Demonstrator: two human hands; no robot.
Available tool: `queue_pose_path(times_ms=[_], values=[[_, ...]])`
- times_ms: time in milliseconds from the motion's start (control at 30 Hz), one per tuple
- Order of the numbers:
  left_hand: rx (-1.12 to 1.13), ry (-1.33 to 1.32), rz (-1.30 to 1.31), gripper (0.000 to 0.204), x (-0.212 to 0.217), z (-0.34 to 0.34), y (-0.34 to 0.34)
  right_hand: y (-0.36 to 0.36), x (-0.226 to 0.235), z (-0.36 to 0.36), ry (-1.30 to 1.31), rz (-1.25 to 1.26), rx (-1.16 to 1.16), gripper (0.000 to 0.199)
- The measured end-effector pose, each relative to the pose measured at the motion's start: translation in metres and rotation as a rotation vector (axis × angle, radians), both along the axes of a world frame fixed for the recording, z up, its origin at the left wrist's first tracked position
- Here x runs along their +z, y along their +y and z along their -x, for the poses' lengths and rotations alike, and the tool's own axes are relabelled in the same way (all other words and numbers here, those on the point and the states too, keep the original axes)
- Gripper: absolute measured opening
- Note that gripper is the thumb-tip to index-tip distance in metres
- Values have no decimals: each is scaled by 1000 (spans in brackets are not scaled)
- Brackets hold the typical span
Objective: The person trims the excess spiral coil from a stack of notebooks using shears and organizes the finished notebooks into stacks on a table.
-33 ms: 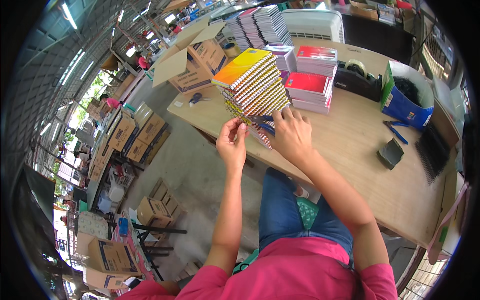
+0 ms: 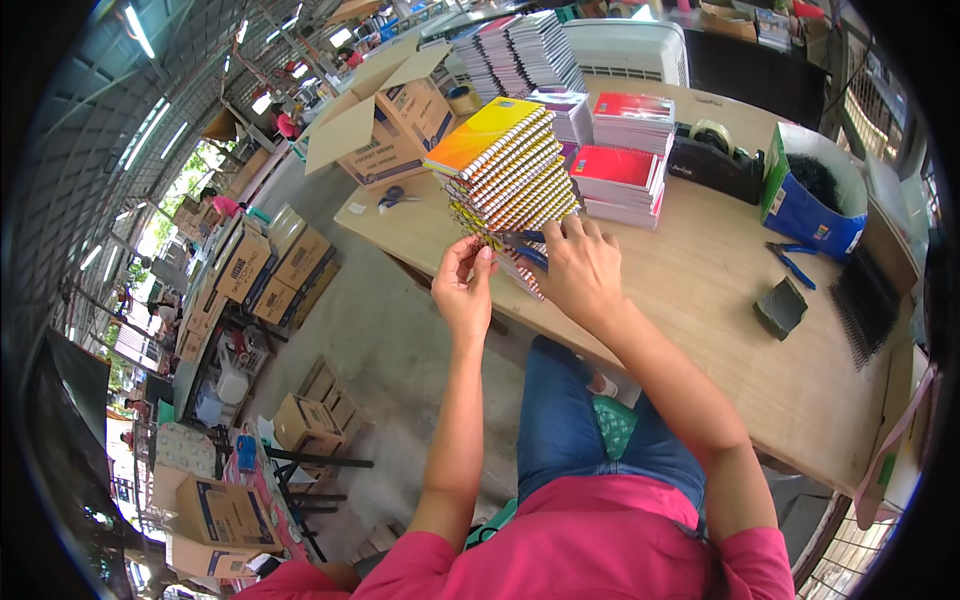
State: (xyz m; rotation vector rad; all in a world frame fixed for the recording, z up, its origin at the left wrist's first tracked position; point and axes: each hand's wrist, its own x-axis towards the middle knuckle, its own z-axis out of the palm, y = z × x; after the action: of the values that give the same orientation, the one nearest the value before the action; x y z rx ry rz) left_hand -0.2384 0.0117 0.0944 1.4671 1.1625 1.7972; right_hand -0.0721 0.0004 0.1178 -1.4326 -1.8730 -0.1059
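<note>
A tall stack of spiral-bound notebooks with a yellow-orange cover on top stands at the table's near left edge, its coils toward me. My right hand is closed around blue-handled pliers, whose jaws reach to the coils low on the stack. On the stack's near left side, my left hand has thumb and fingertips pinched together against the coil ends. What lies between those fingertips is too small to make out. Below the hands, more notebook edges with red coils show.
Red notebooks stand piled behind the stack, beside a black tape dispenser. Scissors lie to the left. On the right are a blue box of black coils, more pliers and a dark block. An open carton stands beyond.
</note>
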Motion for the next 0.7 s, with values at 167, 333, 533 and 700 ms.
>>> queue_pose_path(times_ms=[167, 333, 533, 700], values=[[4, 21, 10, 20, 4, 0, 3, 5, 6, 4, -10, 164, 34, 43], [1, -2, 6, 19, 6, 4, 5, 2, 11, 0, 31, 159, 23, 43], [-24, -8, -1, 22, 16, -1, 4, 3, 11, -5, 8, -56, -66, 47], [6, 7, 5, 23, 20, 1, 7, -1, 16, 0, -7, -22, -54, 49]])
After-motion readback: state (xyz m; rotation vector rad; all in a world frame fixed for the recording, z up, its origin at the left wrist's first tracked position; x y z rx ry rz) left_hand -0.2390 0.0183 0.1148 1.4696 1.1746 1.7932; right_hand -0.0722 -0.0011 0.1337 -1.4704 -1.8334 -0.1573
